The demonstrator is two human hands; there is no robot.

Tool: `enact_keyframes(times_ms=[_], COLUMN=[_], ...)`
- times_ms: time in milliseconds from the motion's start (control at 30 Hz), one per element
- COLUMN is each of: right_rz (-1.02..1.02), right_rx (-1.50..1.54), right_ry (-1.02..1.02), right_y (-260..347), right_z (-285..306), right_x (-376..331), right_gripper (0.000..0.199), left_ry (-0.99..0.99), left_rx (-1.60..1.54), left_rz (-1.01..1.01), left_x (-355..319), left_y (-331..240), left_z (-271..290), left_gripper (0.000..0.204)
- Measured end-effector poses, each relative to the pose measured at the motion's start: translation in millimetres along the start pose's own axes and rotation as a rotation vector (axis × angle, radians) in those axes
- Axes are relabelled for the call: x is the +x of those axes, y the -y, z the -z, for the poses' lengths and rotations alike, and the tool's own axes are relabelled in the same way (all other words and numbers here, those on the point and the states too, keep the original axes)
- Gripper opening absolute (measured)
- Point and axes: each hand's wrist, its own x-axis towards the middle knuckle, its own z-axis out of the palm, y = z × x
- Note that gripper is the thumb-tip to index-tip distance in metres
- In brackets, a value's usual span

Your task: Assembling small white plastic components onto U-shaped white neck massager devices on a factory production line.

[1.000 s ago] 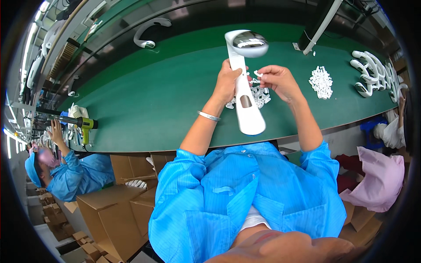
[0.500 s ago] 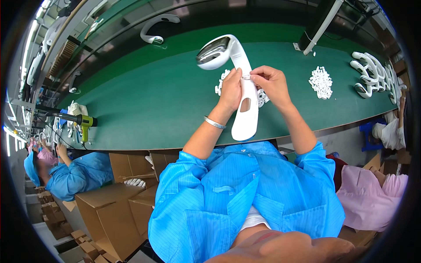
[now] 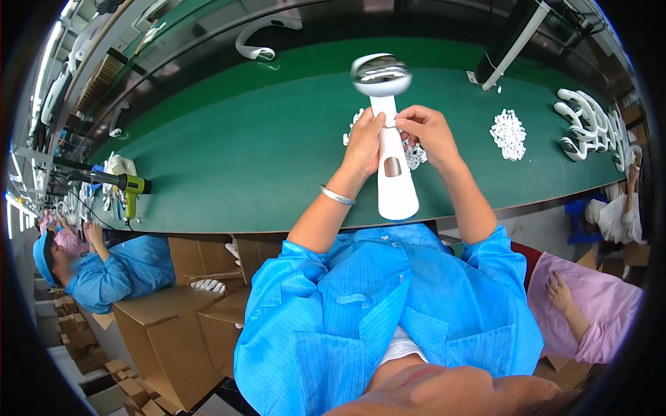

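Note:
A white curved neck massager [image 3: 398, 197] is held upright over the green bench, its shiny silver pad at the far end and an oval window lower down. My left hand [image 3: 364, 144] grips its middle from the left, thumb on the near face. My right hand [image 3: 431, 135] pinches at the massager's right edge, by a seam across its middle; any small part between the fingertips is too hidden to make out. Small white plastic parts [image 3: 417, 157] lie on the bench behind my hands, partly covered by them.
On the green bench [image 3: 243, 166], a pile of small white parts [image 3: 508, 135] lies right, with stacked massagers [image 3: 590, 121] beyond. A green-and-black heat gun [image 3: 132, 186] is at left. Cardboard boxes [image 3: 166, 340] stand below. Co-workers in blue [image 3: 132, 274] and pink [image 3: 590, 301] flank me.
The massager has turned in my hands, its silver pad swinging from the left to face me and its lower end shifting right. My hands keep their places on it.

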Motion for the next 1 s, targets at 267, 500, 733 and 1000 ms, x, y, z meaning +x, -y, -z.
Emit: enact_keyframes(times_ms=[267,500,733,1000], right_rz=[-0.001,0.278,0.092,0.015], right_rx=[0.014,-0.771,-0.182,-0.179], right_ry=[0.094,0.091,-0.002,-0.1], right_y=[-10,19,8,7], right_z=[6,-9,9,-13], right_x=[1,-18,-20,-23], right_gripper=[0.009,0.036,0.017,0.015], left_ry=[-0.062,-0.047,-0.026,0.12], left_rx=[0.027,0.027,0.028,-0.156], left_rz=[-0.071,-0.104,-0.04,-0.096], left_x=[3,3,-2,-3], left_y=[3,9,7,23], left_z=[6,6,8,3], left_gripper=[0.021,0.022,0.03,0.036])
